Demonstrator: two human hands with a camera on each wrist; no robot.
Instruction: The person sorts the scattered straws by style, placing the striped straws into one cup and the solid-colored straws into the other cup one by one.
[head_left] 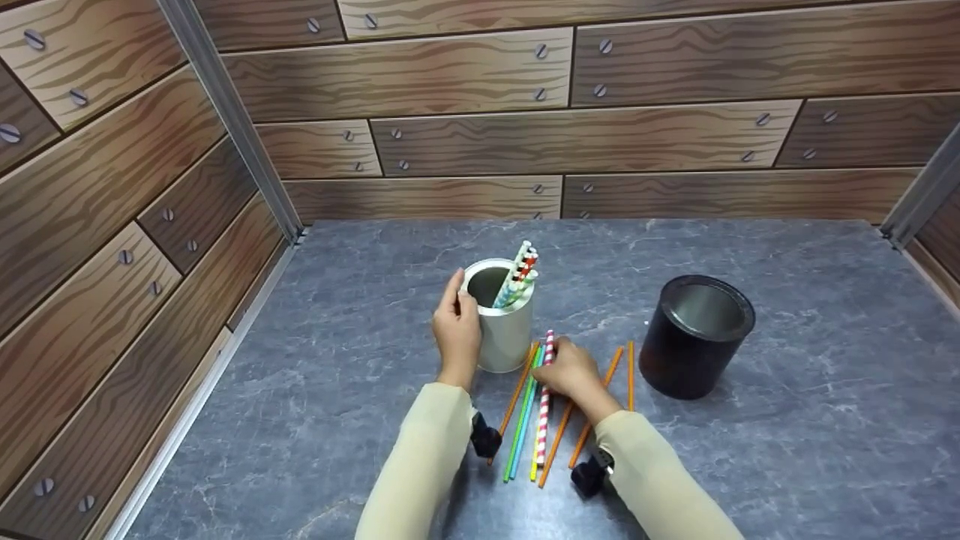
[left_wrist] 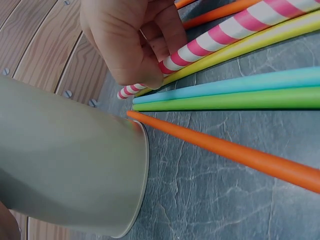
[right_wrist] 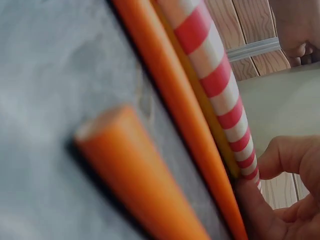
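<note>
My left hand (head_left: 459, 334) holds the left side of a light grey can (head_left: 506, 341), fingers up at its rim. The can stands upright, with several patterned straws (head_left: 519, 276) leaning against its right rim. Just right of the can, my right hand (head_left: 568, 369) pinches a red-and-white striped straw (head_left: 544, 420) near its far end. In the right wrist view, thumb and finger meet on that striped straw (right_wrist: 232, 117). Beside it lie a yellow straw (left_wrist: 240, 47), a light blue straw (left_wrist: 235, 85), a green straw (left_wrist: 235, 100) and an orange straw (left_wrist: 215, 145).
A black can (head_left: 694, 345) stands upright to the right, its mouth showing a bare inside. More orange straws (head_left: 559, 442) lie under and right of my right hand. Wood-patterned walls (head_left: 465, 67) enclose the grey marbled tabletop (head_left: 300, 390).
</note>
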